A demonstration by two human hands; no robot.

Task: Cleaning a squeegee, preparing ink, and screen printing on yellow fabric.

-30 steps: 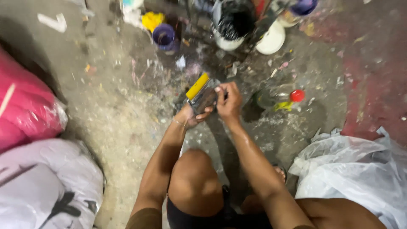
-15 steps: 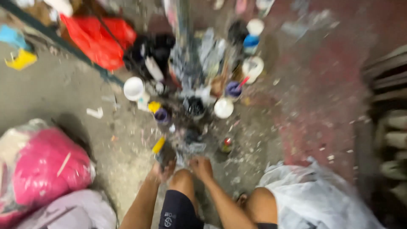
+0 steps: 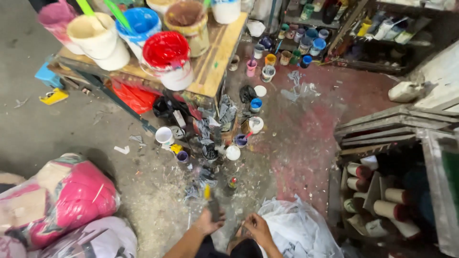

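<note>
My left hand (image 3: pixel 206 221) is at the bottom middle of the head view, closed around a dark flat tool with a yellow end (image 3: pixel 209 200) that points away from me over the paint-spattered floor. My right hand (image 3: pixel 257 227) is a little to the right of it, apart from the tool, with its fingers curled. Whether it holds anything is not clear. Just ahead of the tool, a small red-topped pot (image 3: pixel 233 182) stands on the floor.
A wooden table (image 3: pixel 215 67) carries red (image 3: pixel 166 53), blue (image 3: pixel 139 23) and white (image 3: pixel 95 36) paint buckets. Several small paint pots (image 3: pixel 255 105) litter the floor beneath. A pink bag (image 3: pixel 71 196) lies left, a white plastic bag (image 3: pixel 299 229) right, and a rack of rolls (image 3: pixel 382 191) far right.
The view has pulled up and back, so the table and buckets now show. My right hand has come off the tool and the two hands are apart.
</note>
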